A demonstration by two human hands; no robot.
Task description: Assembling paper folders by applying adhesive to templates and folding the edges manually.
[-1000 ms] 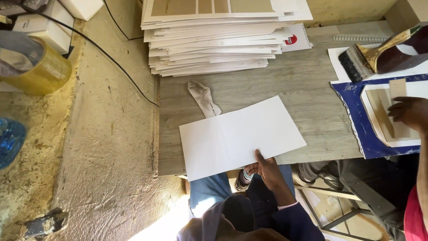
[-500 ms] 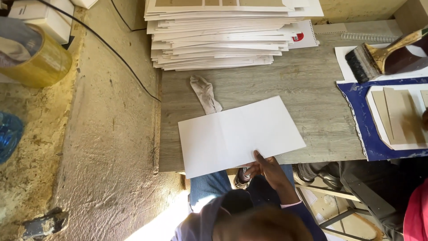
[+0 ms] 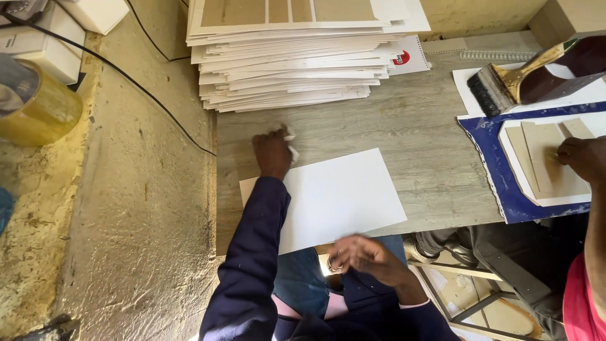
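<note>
Half a second ago only the right hand was in view, resting at the near edge of the white sheet, and the crumpled white cloth lay untouched on the table beyond it. Now the left hand [image 3: 273, 153] has come in over the sheet in its dark blue sleeve and closes its fingers on the white cloth [image 3: 291, 144], which shows only as a small tuft past the knuckles, at the far left corner of the white sheet [image 3: 334, 197]. The right hand [image 3: 363, 256] has pulled back off the sheet to just below its near edge; it is blurred, fingers loosely curled, and I cannot tell whether it has hold of anything. The sheet itself lies flat where it was, on the grey wooden table [image 3: 404, 132].

Counted: one white sheet, one cloth, and one tall stack of white-and-tan boards [image 3: 297, 57] at the far side of the table. To the right lies one blue sheet [image 3: 489, 170] with one white-edged board [image 3: 543, 167] on it, and one wide brush [image 3: 514, 82] beyond it. A co-worker's hand [image 3: 584, 158] presses on that board at the right edge. At the far left stands one yellow tub [image 3: 41, 104].
</note>
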